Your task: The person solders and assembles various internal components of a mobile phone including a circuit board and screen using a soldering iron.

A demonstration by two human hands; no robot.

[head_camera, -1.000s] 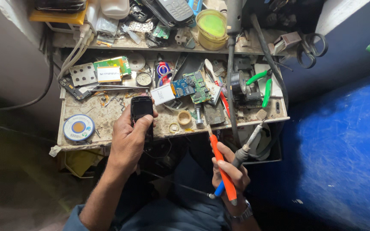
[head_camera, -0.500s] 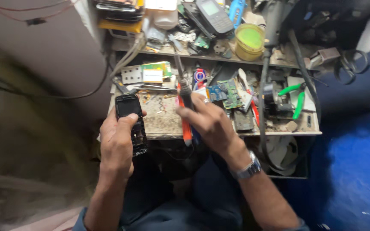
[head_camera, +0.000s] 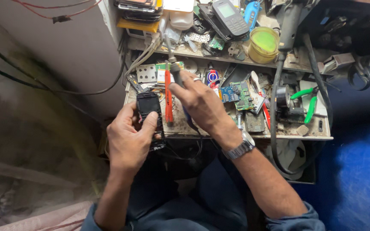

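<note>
Holding a dark phone (head_camera: 150, 117) over the counter (head_camera: 279, 128) edge, the left hand (head_camera: 129, 141) wraps it firmly; the right hand (head_camera: 202, 102) clasps an orange-handled soldering iron (head_camera: 168, 96) just beside it. Its hot tip could likely burn nearby fingers (head_camera: 148, 124), cords or clutter.

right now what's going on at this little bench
A person sits at a cluttered workbench. The left hand holds a small dark phone at the bench's front edge, thumb on its side. The right hand grips a soldering iron with an orange handle, raised over the bench beside the phone. A blue circuit board, green-handled pliers and a yellow-green tub lie among the parts.
</note>
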